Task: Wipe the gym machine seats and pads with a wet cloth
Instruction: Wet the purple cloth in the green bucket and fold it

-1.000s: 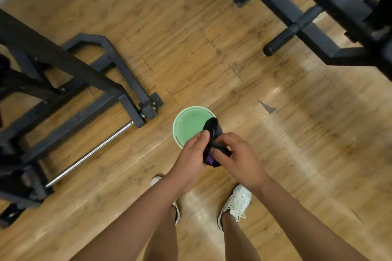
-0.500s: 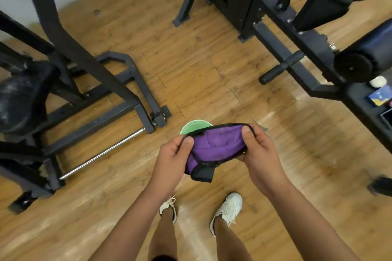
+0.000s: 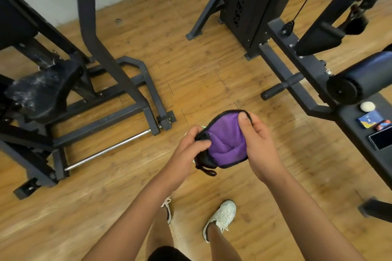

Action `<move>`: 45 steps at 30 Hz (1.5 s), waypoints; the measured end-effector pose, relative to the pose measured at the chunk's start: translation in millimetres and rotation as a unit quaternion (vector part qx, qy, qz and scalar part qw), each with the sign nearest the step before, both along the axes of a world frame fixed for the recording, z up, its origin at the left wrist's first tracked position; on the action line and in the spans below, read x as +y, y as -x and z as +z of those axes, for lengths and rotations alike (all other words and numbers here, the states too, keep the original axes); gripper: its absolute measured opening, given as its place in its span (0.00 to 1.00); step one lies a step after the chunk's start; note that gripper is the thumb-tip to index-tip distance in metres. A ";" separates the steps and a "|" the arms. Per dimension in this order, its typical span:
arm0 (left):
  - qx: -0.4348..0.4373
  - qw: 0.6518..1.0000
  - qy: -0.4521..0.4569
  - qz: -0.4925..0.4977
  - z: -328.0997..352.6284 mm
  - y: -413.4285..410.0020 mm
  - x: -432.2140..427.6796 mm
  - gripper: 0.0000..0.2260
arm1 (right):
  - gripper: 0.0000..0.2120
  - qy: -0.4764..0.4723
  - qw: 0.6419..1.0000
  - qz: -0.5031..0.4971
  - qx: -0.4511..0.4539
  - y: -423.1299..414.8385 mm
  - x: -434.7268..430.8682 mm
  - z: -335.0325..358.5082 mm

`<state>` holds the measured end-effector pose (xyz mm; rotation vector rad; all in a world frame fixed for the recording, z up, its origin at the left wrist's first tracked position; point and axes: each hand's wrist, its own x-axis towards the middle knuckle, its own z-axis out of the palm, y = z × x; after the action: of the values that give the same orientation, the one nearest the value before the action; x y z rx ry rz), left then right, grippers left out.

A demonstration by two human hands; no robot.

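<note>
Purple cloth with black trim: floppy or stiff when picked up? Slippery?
Probably floppy: the purple cloth with black trim bunches and folds between the left hand and right hand. Likely light: finger pinches alone hold it up. Its fuzzy-looking surface suggests little slip.

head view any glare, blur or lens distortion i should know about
Head view: wide-angle distortion tilts the weight stack and the frames near the edges. Head view: soft sheen on the wooden floor and the roller pad, no harsh glare. Head view: the purple cloth is sharp, the top right corner slightly soft.
</note>
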<state>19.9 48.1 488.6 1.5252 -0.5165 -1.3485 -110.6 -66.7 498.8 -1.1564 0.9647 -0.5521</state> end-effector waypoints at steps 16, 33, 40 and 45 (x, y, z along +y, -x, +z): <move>-0.031 0.995 -0.042 0.087 105.7 -2.6 43.2 0.05 | 0.10 0.185 0.945 0.268 0.035 33.2 -21.3 101.5; 0.297 0.879 0.043 0.370 160.2 -27.1 106.1 0.07 | 0.41 -0.330 0.891 0.197 -0.241 5.5 25.5 118.8; 0.273 0.883 0.121 0.361 149.5 -44.8 160.2 0.24 | 0.32 -0.275 0.925 0.125 -0.229 -51.1 69.1 117.0; 0.235 0.909 0.086 0.332 144.2 -89.0 204.1 0.40 | 0.28 -0.075 0.979 0.188 -0.038 -90.0 98.9 113.0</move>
<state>108.9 252.3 632.8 1.0307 0.1847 -1.0322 -20.6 32.2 611.9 -1.1375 0.6859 -0.2124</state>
